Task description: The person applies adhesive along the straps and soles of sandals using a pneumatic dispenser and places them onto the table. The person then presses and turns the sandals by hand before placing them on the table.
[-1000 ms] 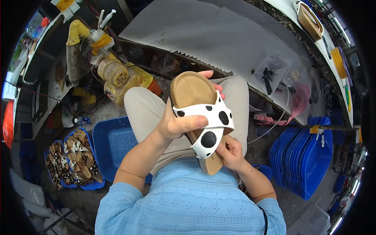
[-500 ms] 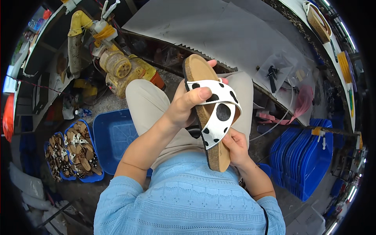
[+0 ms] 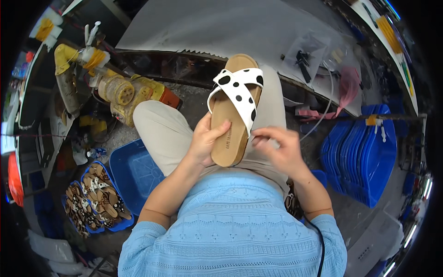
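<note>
A cork-soled sandal (image 3: pixel 230 108) with crossed white straps and black spots is held up above my lap, its toe pointing away from me. My left hand (image 3: pixel 203 141) grips it near the heel, with the thumb flat on the tan footbed and the fingers underneath. Beside the lower end of the strap, at the sandal's right edge, is my right hand (image 3: pixel 279 147). Its fingers are curled in a pinch and slightly blurred; whatever they may hold is too small to make out.
At the left, blue baskets of spotted sandals (image 3: pixel 104 196) stand beside a blue tub (image 3: pixel 134 164). A yellow motor (image 3: pixel 122 92) sits beyond my knee. Stacked blue tubs (image 3: pixel 360 159) are at the right. A grey worktable (image 3: pixel 221 27) spans the far side, holding a plastic bag (image 3: pixel 307 55).
The sandal has turned so its footbed faces up, and it has moved away from my body. My left hand has shifted to the heel. My right hand has left the heel for the strap's edge.
</note>
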### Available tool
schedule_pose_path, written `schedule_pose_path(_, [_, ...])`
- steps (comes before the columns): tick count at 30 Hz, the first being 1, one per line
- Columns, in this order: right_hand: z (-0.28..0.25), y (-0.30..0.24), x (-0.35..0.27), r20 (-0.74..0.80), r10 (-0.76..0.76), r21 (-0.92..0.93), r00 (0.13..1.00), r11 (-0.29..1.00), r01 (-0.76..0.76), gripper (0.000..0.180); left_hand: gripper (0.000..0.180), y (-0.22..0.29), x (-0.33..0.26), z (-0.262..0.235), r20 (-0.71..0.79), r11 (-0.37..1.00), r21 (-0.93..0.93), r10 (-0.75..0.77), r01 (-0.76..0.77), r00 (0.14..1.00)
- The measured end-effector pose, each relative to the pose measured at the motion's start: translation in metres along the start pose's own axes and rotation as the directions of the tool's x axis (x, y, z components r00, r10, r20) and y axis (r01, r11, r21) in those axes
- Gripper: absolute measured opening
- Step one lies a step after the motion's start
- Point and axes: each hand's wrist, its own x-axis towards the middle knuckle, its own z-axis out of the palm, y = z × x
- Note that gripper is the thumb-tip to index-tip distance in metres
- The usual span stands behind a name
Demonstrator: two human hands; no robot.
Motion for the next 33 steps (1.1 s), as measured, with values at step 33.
schedule_pose_path(33, [-0.093, 0.011, -0.044, -0.373, 0.175, 0.746, 0.911, 0.640, 0.183, 0.099, 0.045, 0.004, 0.048, 0.125, 0.466, 0.671, 0.522, 0.292, -0.526, 0.835])
